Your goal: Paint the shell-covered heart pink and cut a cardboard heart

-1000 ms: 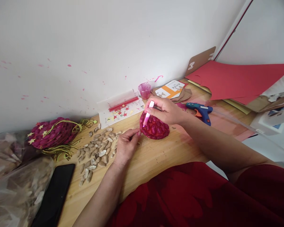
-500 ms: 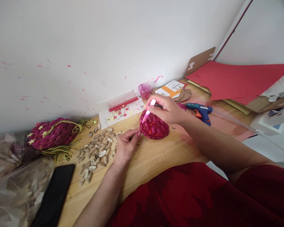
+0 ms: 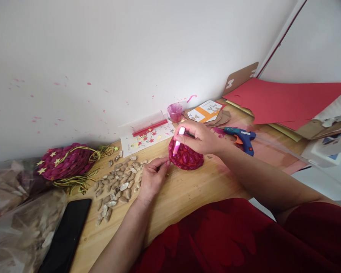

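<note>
A round disc covered in pink-painted peanut shells (image 3: pixel 187 160) lies on the wooden table (image 3: pixel 187 189). My right hand (image 3: pixel 200 137) holds a pink and white brush (image 3: pixel 178 141) with its tip down on the disc's left part. My left hand (image 3: pixel 152 176) rests on the table just left of the disc, fingertips touching its edge. Several unpainted peanut shells (image 3: pixel 118 182) lie spread to the left of that hand.
A finished pink shell ornament with stars and green cords (image 3: pixel 65 162) lies far left. A black phone (image 3: pixel 65 237) and plastic bags (image 3: pixel 19 227) sit near left. A pink paint cup (image 3: pixel 174 112), star sticker sheet (image 3: pixel 146 135), blue glue gun (image 3: pixel 241 137) and red paper (image 3: pixel 284 100) lie behind.
The brush tip has shifted slightly over the disc's left side between frames. My left hand has stayed at the disc's edge. The view has tilted a little.
</note>
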{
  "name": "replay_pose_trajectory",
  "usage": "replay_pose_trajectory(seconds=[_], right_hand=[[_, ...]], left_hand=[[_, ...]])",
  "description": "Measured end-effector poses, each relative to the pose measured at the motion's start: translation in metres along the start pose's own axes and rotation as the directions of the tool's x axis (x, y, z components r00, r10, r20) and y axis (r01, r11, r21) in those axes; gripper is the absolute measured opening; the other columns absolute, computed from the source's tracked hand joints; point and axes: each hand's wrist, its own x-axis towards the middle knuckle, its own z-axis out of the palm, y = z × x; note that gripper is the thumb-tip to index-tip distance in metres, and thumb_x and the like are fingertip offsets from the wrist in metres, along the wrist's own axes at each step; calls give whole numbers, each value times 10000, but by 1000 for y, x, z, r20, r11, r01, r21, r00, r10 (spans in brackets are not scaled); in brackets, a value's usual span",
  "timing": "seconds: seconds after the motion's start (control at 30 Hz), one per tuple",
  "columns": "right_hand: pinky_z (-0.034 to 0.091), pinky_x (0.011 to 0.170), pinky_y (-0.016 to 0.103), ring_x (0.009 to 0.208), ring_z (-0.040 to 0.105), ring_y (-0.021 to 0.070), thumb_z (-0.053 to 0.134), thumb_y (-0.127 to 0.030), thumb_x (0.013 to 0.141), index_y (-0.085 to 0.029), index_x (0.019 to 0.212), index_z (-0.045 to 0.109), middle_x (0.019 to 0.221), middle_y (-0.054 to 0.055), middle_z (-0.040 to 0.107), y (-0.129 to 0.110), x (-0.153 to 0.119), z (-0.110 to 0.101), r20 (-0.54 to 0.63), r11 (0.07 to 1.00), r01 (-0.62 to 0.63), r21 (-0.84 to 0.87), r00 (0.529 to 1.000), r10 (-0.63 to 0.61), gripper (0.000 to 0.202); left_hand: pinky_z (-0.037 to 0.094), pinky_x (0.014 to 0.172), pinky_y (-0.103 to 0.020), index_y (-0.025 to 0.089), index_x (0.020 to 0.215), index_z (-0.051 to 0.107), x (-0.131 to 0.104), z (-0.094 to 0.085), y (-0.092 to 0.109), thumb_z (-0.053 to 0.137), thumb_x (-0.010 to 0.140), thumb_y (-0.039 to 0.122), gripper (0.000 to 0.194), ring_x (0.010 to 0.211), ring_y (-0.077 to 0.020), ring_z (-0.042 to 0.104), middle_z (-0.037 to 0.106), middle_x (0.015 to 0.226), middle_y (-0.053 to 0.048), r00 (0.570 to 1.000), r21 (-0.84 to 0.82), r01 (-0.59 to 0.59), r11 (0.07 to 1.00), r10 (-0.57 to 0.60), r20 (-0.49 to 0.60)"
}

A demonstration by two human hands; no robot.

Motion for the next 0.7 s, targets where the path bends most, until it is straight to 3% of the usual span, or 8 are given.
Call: replay_pose_trajectory(seconds=[0.1, 0.23, 0.37, 0.53, 0.7], right_hand=[[433, 728, 282, 741, 593, 157, 585, -285, 956, -181, 844, 629, 783, 21, 682, 0, 1, 0, -64, 999, -33, 18, 997, 34, 159], [428, 718, 273, 703, 581, 147, 571, -289, 970, -185, 826, 621, 743, 9, 693, -1, 1, 0, 51, 998, -47, 47, 998, 44, 185], [424, 716, 276, 703, 579, 154, 551, -315, 986, -200, 834, 612, 748, 5, 706, -1, 0, 2, -26, 997, -73, 28, 997, 73, 200], [429, 707, 281, 715, 582, 159, 576, -297, 962, -185, 830, 643, 768, 20, 678, 1, -1, 1, 48, 997, -80, 0, 996, 80, 185], [434, 709, 278, 727, 586, 155, 588, -303, 951, -181, 855, 647, 794, 21, 679, 0, -1, -1, -40, 996, -85, 15, 996, 86, 165]], left_hand=[[482, 758, -300, 213, 988, 831, 0, 1, 1, 724, 844, 328, 213, 787, -189, 654, 787, 898, -57, 1000, -5, -9, 1000, 9, 0], [486, 738, -300, 206, 966, 833, 0, 2, 3, 708, 844, 316, 207, 769, -192, 655, 783, 859, -55, 1000, 5, -25, 1000, 25, 8], [491, 740, -307, 208, 965, 833, 1, 2, 5, 688, 850, 310, 211, 775, -200, 663, 784, 858, -54, 1000, 20, -26, 999, 26, 8], [499, 781, -324, 209, 944, 834, 1, 3, 6, 670, 852, 294, 207, 823, -223, 687, 789, 871, -61, 1000, 58, -21, 998, 21, 11], [501, 779, -318, 214, 938, 834, 1, 4, 5, 678, 850, 313, 204, 828, -221, 689, 794, 895, -59, 1000, 44, -23, 999, 23, 10]])
